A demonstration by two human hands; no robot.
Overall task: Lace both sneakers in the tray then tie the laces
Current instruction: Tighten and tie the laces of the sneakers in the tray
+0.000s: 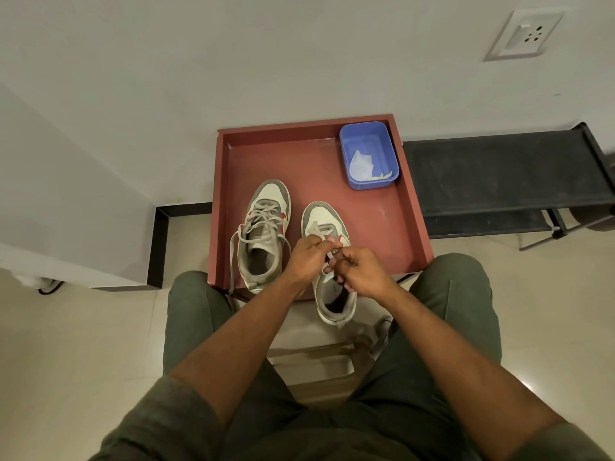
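Observation:
Two grey and white sneakers with red accents sit in a red-brown tray [411, 207]. The left sneaker [264, 234] is laced, and its loose lace ends hang over the tray's near edge. The right sneaker [329, 261] has its heel sticking out past the tray's near rim. My left hand [307, 257] and my right hand [359, 269] meet over the right sneaker's tongue. Each pinches part of its pale lace [327, 242] near the lower eyelets. The hands hide most of that lace.
A blue plastic bin [368, 154] holding crumpled white paper stands in the tray's far right corner. A black bench [506, 171] lies to the right against the wall. My knees in green shorts flank the tray, and a low stool shows between them.

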